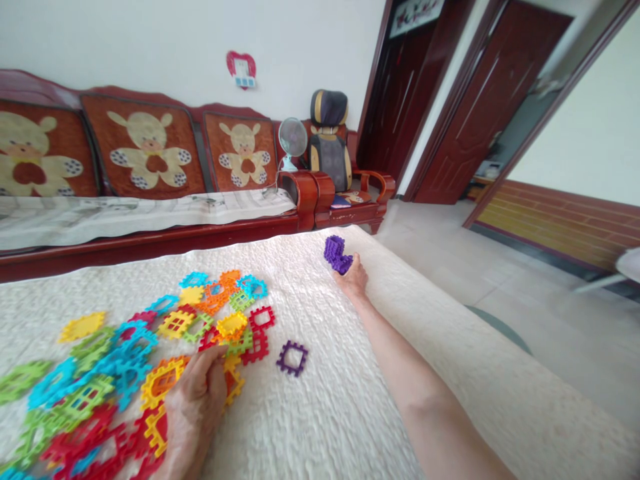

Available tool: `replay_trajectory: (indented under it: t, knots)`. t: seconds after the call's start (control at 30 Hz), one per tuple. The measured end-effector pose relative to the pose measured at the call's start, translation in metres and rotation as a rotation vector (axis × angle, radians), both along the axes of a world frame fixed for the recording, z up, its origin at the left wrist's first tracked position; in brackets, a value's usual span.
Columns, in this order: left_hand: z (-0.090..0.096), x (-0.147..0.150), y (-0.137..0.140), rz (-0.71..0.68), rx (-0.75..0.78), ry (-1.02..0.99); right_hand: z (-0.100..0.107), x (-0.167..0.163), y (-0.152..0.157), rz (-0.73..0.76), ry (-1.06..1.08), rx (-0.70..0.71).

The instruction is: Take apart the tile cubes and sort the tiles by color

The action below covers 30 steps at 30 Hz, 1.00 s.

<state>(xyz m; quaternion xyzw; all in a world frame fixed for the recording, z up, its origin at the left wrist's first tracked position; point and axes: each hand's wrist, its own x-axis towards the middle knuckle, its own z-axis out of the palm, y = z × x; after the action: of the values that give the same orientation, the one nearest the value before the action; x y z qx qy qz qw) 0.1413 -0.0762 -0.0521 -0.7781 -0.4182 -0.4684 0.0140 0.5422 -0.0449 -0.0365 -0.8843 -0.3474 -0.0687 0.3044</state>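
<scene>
My right hand point(356, 275) reaches to the far part of the table, its fingers closed at the near side of a pile of purple notched plastic building tiles point(334, 249). The pile has a taller part at the back left and a lower part by my fingers. My left hand point(197, 393) is curled at the right edge of a loose heap of coloured tiles point(133, 340); what its fingers hold, if anything, is hidden. Between my hands, a single purple square frame tile point(293, 359) lies flat.
A white quilted cover point(310, 427) spreads over the table. Behind it stands a wooden sofa point(240, 230) with bear cushions point(150, 147), a small fan point(293, 139) and a chair with a massage pad point(330, 160). Tiled floor point(430, 227) and doors lie to the right.
</scene>
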Motion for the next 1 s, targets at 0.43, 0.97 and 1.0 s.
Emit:
replay_trajectory:
  t: [0.43,0.97,1.0]
  knots:
    - [-0.004,0.005,-0.001,0.015,-0.044,-0.061,-0.008,-0.023,-0.027,0.075,0.075,0.307]
    - [0.054,0.016,-0.001,-0.175,-0.282,0.031,-0.014,-0.200,-0.144,0.447,-0.063,0.040]
    - [0.057,0.012,-0.003,-0.163,-0.289,0.041,-0.010,-0.201,-0.145,0.446,-0.065,0.035]
